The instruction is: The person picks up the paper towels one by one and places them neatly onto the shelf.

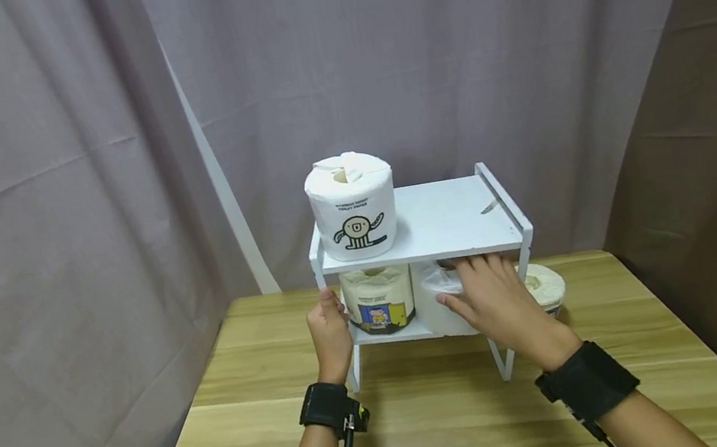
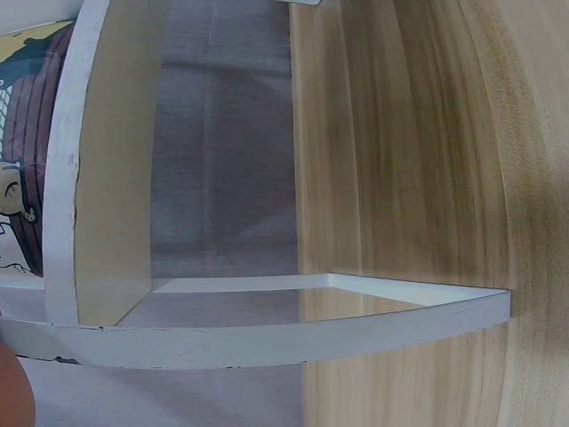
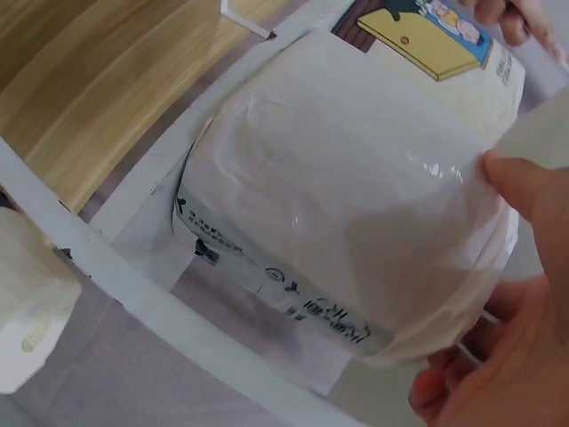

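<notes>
A white two-tier rack (image 1: 451, 240) stands on the wooden table. My left hand (image 1: 330, 336) grips its left front post, fingers curled round it beside the lower shelf. On that shelf, toward the right, is a plastic-wrapped toilet paper roll (image 3: 329, 196). My right hand (image 1: 502, 302) holds this roll, with thumb in front and fingers reaching under the upper shelf. In the right wrist view the thumb (image 3: 516, 182) lies at the roll's edge. A second roll (image 1: 379, 301), with a printed picture, sits to its left on the same shelf.
Another wrapped roll (image 1: 353, 213) stands at the left of the upper shelf. One more roll (image 1: 545, 287) is on the table (image 1: 431, 429), just right of the rack. Grey curtains (image 1: 416, 52) hang behind and at the sides.
</notes>
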`<state>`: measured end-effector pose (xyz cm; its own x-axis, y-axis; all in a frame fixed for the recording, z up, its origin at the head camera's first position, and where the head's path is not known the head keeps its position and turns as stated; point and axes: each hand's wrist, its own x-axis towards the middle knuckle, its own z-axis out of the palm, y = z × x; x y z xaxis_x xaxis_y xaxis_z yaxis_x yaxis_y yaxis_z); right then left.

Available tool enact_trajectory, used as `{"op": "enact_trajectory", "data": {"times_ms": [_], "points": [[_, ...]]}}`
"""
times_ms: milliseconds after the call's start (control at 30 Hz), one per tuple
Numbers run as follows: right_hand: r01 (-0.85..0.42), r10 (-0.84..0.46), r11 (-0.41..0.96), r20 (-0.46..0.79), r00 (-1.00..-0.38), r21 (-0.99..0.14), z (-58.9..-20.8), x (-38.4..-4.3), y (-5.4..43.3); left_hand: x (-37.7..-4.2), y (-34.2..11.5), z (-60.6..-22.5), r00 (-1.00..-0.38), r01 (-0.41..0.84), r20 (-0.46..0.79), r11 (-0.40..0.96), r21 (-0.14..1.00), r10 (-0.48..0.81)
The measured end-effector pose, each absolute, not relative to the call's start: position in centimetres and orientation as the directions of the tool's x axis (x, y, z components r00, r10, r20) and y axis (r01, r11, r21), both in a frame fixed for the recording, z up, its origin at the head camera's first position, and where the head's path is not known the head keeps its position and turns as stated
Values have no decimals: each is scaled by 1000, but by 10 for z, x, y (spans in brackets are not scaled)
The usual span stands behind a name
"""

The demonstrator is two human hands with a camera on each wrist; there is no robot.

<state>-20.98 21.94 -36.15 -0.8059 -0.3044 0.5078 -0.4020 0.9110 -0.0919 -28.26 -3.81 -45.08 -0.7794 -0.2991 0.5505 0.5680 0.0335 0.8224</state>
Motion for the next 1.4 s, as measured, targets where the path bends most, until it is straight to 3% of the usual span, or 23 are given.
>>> {"op": "enact_trajectory", "data": {"times_ms": [300,700,1400], "points": [[-281,-215,960,660,-720,5,-378,-206,189,-275,-46,-457,-779,561,552,62,825,-298],[-185,-169,981,729,-663,58,-377,-226,163,-281,-45,-451,-763,589,573,41,807,-301],[-86,-112,994,743,-660,74,-372,-237,156,-284,-38,-451,-758,602,583,29,798,-294]]}}
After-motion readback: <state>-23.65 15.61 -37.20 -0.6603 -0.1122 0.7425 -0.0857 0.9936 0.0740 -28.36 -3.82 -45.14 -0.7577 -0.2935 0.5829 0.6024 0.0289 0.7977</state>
